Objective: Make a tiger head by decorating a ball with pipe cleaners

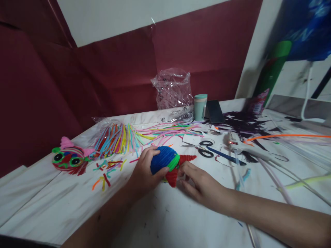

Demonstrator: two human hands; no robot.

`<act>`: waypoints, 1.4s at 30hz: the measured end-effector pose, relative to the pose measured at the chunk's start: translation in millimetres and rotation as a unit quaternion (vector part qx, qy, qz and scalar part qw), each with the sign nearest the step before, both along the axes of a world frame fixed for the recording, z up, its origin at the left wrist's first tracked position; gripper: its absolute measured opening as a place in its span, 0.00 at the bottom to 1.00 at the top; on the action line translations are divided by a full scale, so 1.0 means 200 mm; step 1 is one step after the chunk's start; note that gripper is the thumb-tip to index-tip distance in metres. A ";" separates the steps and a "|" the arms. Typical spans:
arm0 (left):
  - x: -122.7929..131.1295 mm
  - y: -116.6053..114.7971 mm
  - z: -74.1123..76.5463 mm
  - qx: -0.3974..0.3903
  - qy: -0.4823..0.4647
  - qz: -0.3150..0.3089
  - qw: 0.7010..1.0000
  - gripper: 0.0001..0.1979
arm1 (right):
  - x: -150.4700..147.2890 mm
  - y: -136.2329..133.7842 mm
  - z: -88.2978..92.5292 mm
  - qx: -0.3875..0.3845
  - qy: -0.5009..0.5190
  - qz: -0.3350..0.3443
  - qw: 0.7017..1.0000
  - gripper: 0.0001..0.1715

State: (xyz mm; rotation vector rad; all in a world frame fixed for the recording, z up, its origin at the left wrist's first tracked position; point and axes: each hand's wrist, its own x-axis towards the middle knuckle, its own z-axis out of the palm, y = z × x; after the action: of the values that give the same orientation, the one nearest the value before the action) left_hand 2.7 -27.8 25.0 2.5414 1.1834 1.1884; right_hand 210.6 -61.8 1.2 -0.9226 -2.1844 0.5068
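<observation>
My left hand is wrapped round a rounded pipe-cleaner fish, blue with a bright green band. Two pointed red pieces stick out from its right end, one to the right and one downward. Between those red pieces, my right hand pinches at the fish's green-banded end; its fingertips are partly hidden, and any small piece in them cannot be made out. Behind the hands lie black-handled scissors, partly open, and a blue strip.
A finished-looking colourful pipe-cleaner fish sits at left, beside bagged pipe cleaners and cut bits. At right lies a glue gun with its cord. A cup, dark phone and clear plastic bag stand at the back.
</observation>
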 end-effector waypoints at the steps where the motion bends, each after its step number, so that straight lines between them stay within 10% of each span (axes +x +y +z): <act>1: 0.00 0.00 0.00 0.003 -0.002 0.002 1.000 0.21 | 0.00 0.00 0.00 0.002 0.000 0.000 1.000 0.03; 26: -0.03 0.02 0.04 -0.041 0.023 -0.005 0.999 0.18 | 0.01 -0.01 -0.01 0.009 0.019 -0.008 1.000 0.13; 42: -0.04 0.01 0.05 -0.030 0.124 0.016 0.992 0.43 | 0.02 0.06 -0.02 -0.072 0.121 -0.045 0.989 0.14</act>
State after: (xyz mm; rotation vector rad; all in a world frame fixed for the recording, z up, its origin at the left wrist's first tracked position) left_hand -6.3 -25.6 35.9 2.6936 1.2929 0.8453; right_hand 214.2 -49.6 -3.0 -0.9761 -1.8997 0.7012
